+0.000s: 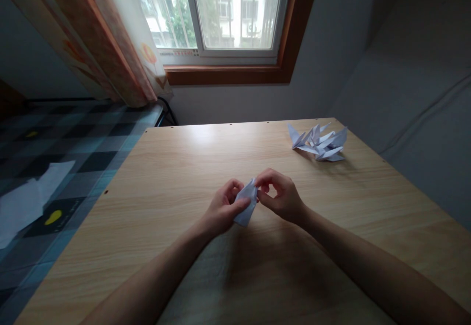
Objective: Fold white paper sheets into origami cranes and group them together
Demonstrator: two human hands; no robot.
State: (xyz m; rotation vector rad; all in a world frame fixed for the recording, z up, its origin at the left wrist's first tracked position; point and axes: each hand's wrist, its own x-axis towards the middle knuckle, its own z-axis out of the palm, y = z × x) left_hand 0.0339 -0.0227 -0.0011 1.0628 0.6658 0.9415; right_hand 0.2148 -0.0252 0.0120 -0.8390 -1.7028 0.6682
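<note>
A small piece of folded white paper (246, 211), roughly kite-shaped, is held up over the middle of the table. My left hand (224, 207) grips it from the left, the thumb lying flat across its face and the fingers curled behind. At its upper right edge, my right hand (281, 196) pinches the paper between thumb and forefinger. The fingertips behind the paper are hidden. Beyond my right hand, several folded white paper cranes (324, 143) lie in a cluster near the table's far right corner.
The wooden table (176, 168) has its far edge below a barred window (235, 15). To the left is a checked bed (110, 141) with loose white sheets of paper (22, 207) on it. An orange curtain (106, 35) hangs above the bed. A wall stands close along the table's right side.
</note>
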